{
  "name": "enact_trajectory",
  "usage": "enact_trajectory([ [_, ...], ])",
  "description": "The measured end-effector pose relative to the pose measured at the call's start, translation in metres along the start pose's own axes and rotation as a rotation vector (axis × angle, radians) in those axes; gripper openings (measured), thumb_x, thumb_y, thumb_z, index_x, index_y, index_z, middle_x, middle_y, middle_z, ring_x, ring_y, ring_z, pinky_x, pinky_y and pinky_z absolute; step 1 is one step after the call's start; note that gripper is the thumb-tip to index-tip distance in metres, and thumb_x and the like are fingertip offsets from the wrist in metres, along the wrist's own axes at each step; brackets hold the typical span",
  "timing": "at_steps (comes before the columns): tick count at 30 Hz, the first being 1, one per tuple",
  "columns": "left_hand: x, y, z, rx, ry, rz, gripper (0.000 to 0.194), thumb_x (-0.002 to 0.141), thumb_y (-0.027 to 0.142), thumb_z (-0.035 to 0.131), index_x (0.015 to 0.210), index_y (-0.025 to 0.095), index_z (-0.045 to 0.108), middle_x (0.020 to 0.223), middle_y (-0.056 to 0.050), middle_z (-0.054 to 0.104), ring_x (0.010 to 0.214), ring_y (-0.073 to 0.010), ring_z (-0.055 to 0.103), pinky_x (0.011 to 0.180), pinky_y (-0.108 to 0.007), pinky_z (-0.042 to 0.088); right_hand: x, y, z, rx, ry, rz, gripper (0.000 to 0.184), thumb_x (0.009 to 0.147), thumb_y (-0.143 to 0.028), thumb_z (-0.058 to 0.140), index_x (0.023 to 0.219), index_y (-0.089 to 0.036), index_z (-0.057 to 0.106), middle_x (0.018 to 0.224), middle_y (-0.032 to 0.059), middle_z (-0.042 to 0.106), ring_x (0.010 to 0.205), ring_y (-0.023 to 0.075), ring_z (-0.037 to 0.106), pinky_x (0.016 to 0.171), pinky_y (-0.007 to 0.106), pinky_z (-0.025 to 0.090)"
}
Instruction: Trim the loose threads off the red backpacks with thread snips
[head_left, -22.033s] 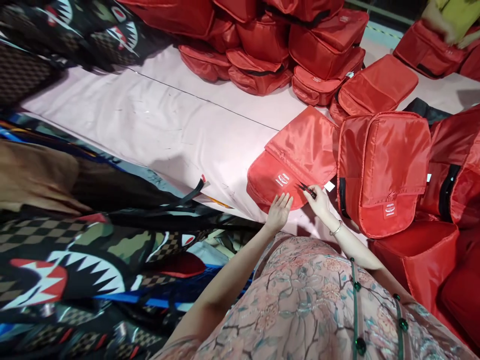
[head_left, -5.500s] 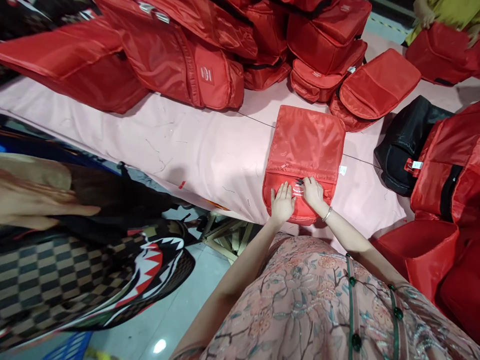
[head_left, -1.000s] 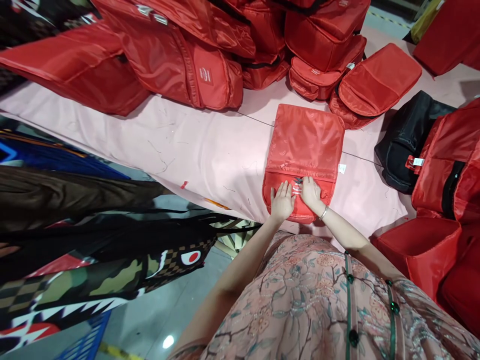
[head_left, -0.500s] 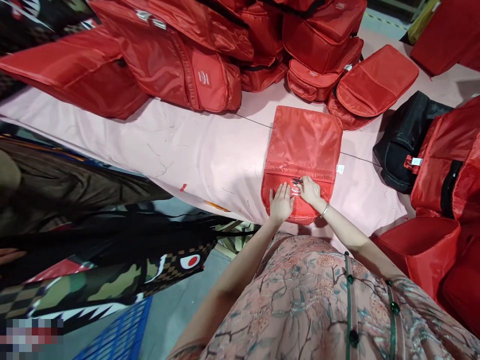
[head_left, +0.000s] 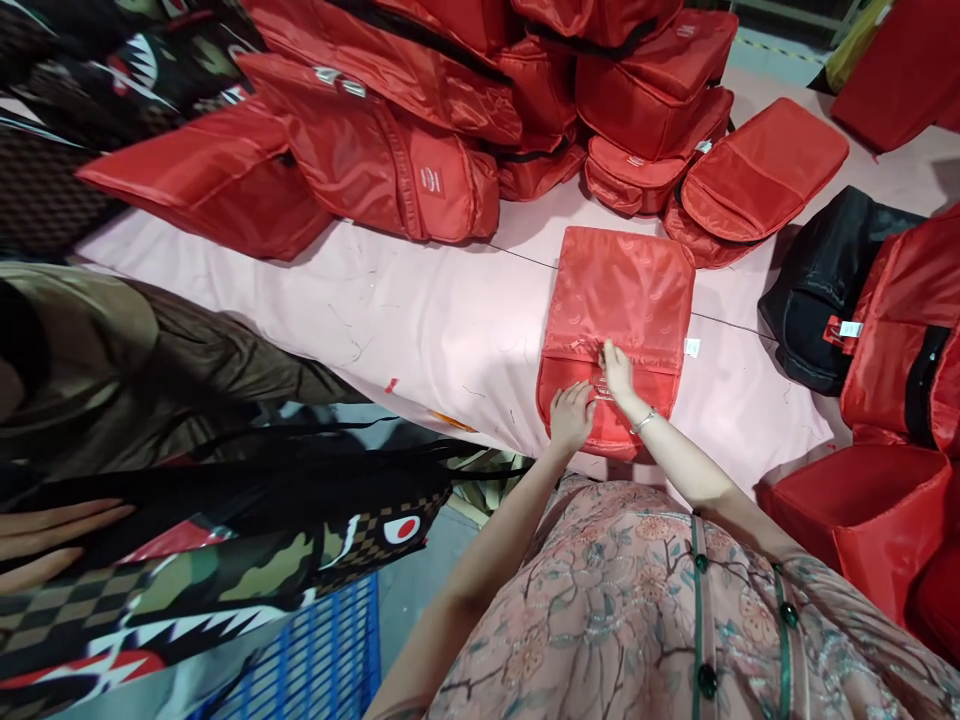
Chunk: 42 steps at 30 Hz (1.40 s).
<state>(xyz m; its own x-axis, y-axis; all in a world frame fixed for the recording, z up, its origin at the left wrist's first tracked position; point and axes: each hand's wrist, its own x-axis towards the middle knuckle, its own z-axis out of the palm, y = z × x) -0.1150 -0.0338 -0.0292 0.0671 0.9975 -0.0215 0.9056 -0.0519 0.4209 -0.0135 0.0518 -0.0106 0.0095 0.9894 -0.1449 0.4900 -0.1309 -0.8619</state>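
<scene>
A red fabric bag piece [head_left: 624, 285] lies flat on the pink-covered table in front of me, a white label [head_left: 691, 347] sticking out at its right edge. Across its middle runs a seam, with light printing on the panel below. My left hand [head_left: 572, 415] rests on the lower left of this panel, fingers stretched out and holding nothing. Closed and raised a little at the seam, my right hand [head_left: 618, 374] grips small dark thread snips, now mostly hidden by the fingers.
Red bags [head_left: 390, 170] are piled along the far side of the table [head_left: 420, 310]. A black bag [head_left: 814, 290] and more red bags stand at right. On the left, another person's hand [head_left: 60, 540] rests by a camouflage shark-pattern bag [head_left: 247, 580], above a blue crate [head_left: 322, 640].
My right hand has moved up toward the seam, and the snips' blades show less. My left hand's fingers have bent slightly. The other person's hand has come further into view.
</scene>
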Motion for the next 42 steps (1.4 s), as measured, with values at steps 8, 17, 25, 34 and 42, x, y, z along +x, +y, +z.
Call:
enact_trajectory([
  [8, 0.050, -0.004, -0.001, -0.127, 0.045, -0.257, 0.030, 0.084, 0.037, 0.049, 0.106, 0.020, 0.059, 0.098, -0.006, 0.066, 0.090, -0.0201, 0.061, 0.078, -0.029, 0.046, -0.033, 0.033, -0.056, -0.147, 0.000, -0.098, 0.024, 0.087, -0.035, 0.044, 0.098, -0.017, 0.055, 0.090, 0.0031, 0.061, 0.084, 0.0158, 0.055, 0.077, 0.026, 0.041],
  [17, 0.061, 0.006, 0.001, -0.144, -0.010, -0.382, 0.023, 0.081, 0.037, 0.054, 0.093, 0.022, 0.067, 0.096, -0.006, 0.069, 0.087, -0.0186, 0.063, 0.075, -0.028, 0.046, -0.044, 0.038, -0.049, -0.501, -0.039, -0.115, 0.023, 0.091, -0.029, 0.043, 0.105, -0.018, 0.058, 0.102, 0.0065, 0.059, 0.091, 0.0158, 0.055, 0.076, 0.024, 0.041],
  [25, 0.055, 0.015, -0.017, -0.164, -0.036, -0.459, 0.024, 0.086, 0.025, 0.046, 0.095, 0.018, 0.067, 0.101, -0.012, 0.067, 0.094, -0.0179, 0.061, 0.081, -0.027, 0.045, -0.044, 0.037, -0.036, -0.658, -0.085, -0.114, 0.026, 0.091, -0.029, 0.043, 0.111, -0.020, 0.056, 0.103, 0.0084, 0.059, 0.089, 0.0176, 0.057, 0.068, 0.026, 0.039],
  [34, 0.051, 0.014, -0.021, -0.200, 0.018, -0.445, 0.021, 0.086, 0.027, 0.046, 0.092, 0.019, 0.064, 0.096, -0.010, 0.065, 0.097, -0.0206, 0.059, 0.080, -0.032, 0.045, -0.039, 0.028, -0.025, -0.729, -0.117, -0.208, 0.028, 0.092, -0.035, 0.041, 0.110, -0.020, 0.056, 0.102, 0.0086, 0.058, 0.082, 0.0189, 0.059, 0.064, 0.027, 0.039],
  [42, 0.048, 0.018, -0.021, -0.164, 0.021, -0.406, 0.020, 0.086, 0.022, 0.044, 0.094, 0.015, 0.061, 0.100, -0.012, 0.062, 0.097, -0.0202, 0.058, 0.082, -0.031, 0.043, -0.038, 0.037, -0.016, -0.703, -0.040, -0.271, 0.027, 0.090, -0.022, 0.040, 0.110, -0.018, 0.057, 0.099, 0.0091, 0.059, 0.085, 0.0183, 0.056, 0.070, 0.027, 0.038],
])
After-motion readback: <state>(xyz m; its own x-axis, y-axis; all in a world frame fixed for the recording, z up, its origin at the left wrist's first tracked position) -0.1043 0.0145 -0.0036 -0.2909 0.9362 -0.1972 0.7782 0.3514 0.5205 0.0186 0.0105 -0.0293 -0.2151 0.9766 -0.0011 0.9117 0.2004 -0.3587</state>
